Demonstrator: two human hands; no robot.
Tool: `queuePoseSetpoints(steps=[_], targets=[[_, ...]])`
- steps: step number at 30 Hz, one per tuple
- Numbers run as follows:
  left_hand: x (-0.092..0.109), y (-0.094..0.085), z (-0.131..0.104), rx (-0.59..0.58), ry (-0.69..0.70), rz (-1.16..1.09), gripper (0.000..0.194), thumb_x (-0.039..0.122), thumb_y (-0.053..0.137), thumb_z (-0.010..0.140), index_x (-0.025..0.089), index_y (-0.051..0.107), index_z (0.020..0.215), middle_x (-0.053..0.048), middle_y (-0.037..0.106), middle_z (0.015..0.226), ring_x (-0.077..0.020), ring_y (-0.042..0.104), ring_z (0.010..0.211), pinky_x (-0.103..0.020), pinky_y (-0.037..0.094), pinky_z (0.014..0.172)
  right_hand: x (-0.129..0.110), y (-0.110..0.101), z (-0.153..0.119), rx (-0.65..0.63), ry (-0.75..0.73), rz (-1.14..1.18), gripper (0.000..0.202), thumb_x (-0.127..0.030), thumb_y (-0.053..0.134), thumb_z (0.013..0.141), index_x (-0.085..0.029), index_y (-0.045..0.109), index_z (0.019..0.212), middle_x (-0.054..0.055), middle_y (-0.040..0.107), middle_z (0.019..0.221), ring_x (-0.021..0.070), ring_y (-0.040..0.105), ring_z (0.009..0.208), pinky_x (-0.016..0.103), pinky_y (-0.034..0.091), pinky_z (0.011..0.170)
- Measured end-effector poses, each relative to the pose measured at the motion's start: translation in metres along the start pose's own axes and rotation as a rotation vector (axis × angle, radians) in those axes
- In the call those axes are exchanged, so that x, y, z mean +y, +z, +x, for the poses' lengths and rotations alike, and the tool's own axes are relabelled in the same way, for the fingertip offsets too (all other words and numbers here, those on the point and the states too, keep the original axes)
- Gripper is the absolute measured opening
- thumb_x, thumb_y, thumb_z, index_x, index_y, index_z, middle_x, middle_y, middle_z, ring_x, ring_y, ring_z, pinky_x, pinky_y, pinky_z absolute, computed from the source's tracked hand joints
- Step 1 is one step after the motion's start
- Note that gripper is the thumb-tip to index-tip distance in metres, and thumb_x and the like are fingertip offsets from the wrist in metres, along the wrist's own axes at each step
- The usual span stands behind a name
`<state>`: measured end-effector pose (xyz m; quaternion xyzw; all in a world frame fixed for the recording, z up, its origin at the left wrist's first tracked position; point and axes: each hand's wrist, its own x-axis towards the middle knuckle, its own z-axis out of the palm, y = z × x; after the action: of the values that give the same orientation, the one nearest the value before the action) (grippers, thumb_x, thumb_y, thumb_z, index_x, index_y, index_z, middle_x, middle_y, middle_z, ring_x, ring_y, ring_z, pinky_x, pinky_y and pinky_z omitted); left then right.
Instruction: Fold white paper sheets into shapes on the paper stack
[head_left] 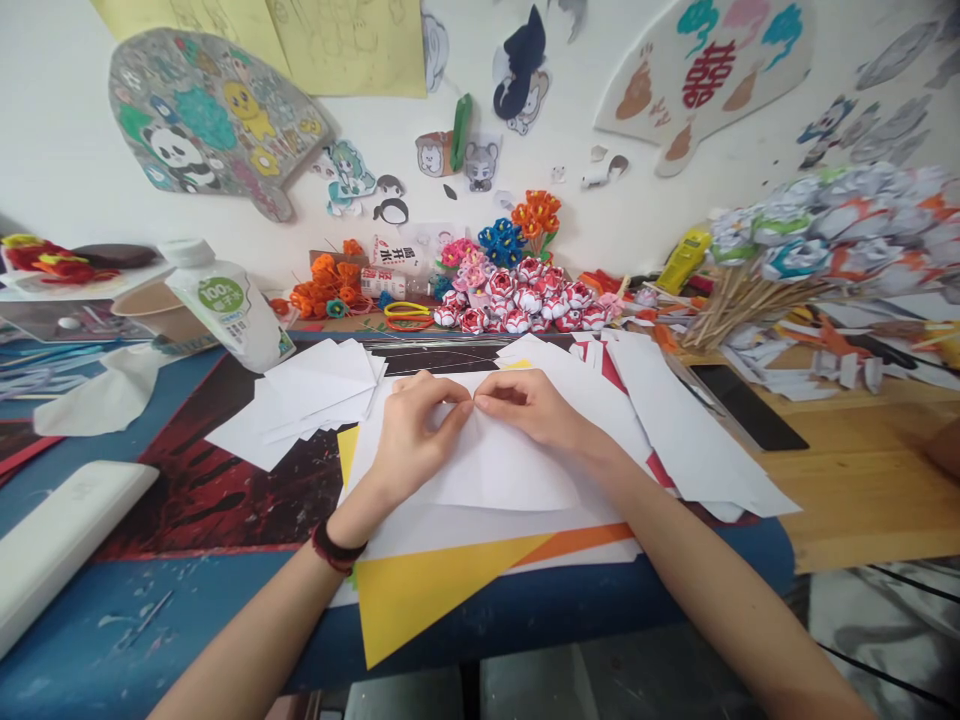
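Note:
A creased sheet of white paper [495, 470] is pinched at its upper edge by both hands, whose fingertips meet near the middle. My left hand [424, 425], with a dark band on its wrist, is closed on the paper from the left. From the right, my right hand [536, 405] grips the same edge between thumb and finger. Under it lie more white sheets, with a yellow sheet [427, 590] and an orange strip [577, 543] showing at the front. Cut white paper pieces [322, 385] are piled to the left, and white paper strips [690, 430] lie to the right.
A white bottle [232, 310] leans by a paper cup [161, 310] at the back left. Handmade red-and-white flowers [525, 300] line the wall. A white case [67, 540] lies at left. At right are a phone [750, 405] and a bunch of paper flowers on sticks [817, 240].

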<state>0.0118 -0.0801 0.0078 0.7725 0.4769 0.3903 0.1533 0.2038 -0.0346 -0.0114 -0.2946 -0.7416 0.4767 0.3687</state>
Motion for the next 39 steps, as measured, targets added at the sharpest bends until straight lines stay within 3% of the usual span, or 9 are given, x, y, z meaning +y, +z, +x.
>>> queuePoseSetpoints(steps=[4,10,14,17,22,25,30,39], targets=[[-0.003,0.0,0.003,0.012,0.009,-0.045,0.015,0.027,0.055,0.09,0.02,0.066,0.083,-0.002,0.071,0.082,-0.0177,0.059,0.079,-0.033,0.041,0.081,0.0,-0.004,0.0,-0.001,-0.014,-0.025,0.025,-0.04,0.061,0.089,-0.016,0.068,0.087,0.002,0.066,0.081,0.0138,0.057,0.073,0.024,0.041,0.063],[-0.02,-0.001,0.008,-0.027,-0.042,0.001,0.016,0.033,0.058,0.087,0.021,0.068,0.084,-0.001,0.072,0.083,-0.0169,0.063,0.078,-0.03,0.042,0.078,0.003,-0.015,0.001,0.099,-0.098,-0.346,0.017,-0.03,0.057,0.092,-0.018,0.069,0.087,0.002,0.068,0.085,0.0164,0.06,0.082,0.028,0.044,0.073],[-0.041,-0.002,0.013,-0.063,-0.207,0.116,0.018,0.038,0.063,0.08,0.02,0.067,0.079,-0.001,0.071,0.077,-0.0168,0.061,0.071,-0.028,0.041,0.072,0.023,-0.026,0.007,0.242,-0.146,-0.706,0.012,-0.019,0.061,0.089,-0.018,0.069,0.08,0.005,0.068,0.086,0.0203,0.057,0.088,0.034,0.042,0.081],[-0.053,0.002,0.016,-0.104,-0.325,0.183,0.022,0.041,0.062,0.078,0.02,0.064,0.073,0.0,0.067,0.069,-0.0164,0.057,0.065,-0.028,0.038,0.065,0.042,-0.032,0.011,0.321,-0.13,-0.836,0.009,-0.017,0.065,0.085,-0.018,0.07,0.077,0.006,0.067,0.092,0.0224,0.054,0.093,0.037,0.042,0.086],[-0.057,0.014,0.02,-0.105,-0.336,0.246,0.021,0.036,0.057,0.081,0.02,0.059,0.069,-0.001,0.068,0.073,-0.0164,0.058,0.068,-0.027,0.034,0.063,0.058,-0.032,0.013,0.384,-0.052,-0.916,0.006,-0.017,0.069,0.082,-0.019,0.073,0.086,0.007,0.064,0.104,0.0239,0.052,0.102,0.037,0.041,0.091],[-0.055,0.019,0.022,-0.071,-0.321,0.282,0.02,0.035,0.054,0.083,0.02,0.059,0.071,-0.001,0.068,0.074,-0.0163,0.058,0.069,-0.027,0.034,0.065,0.059,-0.028,0.015,0.418,0.013,-0.954,0.008,-0.023,0.067,0.084,-0.018,0.069,0.09,0.006,0.063,0.099,0.0218,0.054,0.095,0.033,0.041,0.084],[-0.056,0.022,0.023,-0.069,-0.332,0.357,0.02,0.032,0.051,0.082,0.02,0.056,0.067,-0.001,0.063,0.067,-0.0166,0.054,0.064,-0.028,0.03,0.061,0.066,-0.026,0.021,0.346,0.213,-0.991,0.02,-0.025,0.051,0.093,-0.018,0.059,0.076,0.004,0.063,0.081,0.0174,0.053,0.074,0.028,0.034,0.067],[-0.06,0.023,0.021,-0.117,-0.345,0.366,0.019,0.032,0.053,0.081,0.02,0.059,0.067,-0.002,0.066,0.069,-0.018,0.057,0.065,-0.028,0.031,0.061,0.072,-0.026,0.021,0.342,0.185,-1.056,0.021,-0.019,0.045,0.094,-0.018,0.057,0.076,0.007,0.063,0.086,0.0184,0.052,0.076,0.028,0.032,0.068]])
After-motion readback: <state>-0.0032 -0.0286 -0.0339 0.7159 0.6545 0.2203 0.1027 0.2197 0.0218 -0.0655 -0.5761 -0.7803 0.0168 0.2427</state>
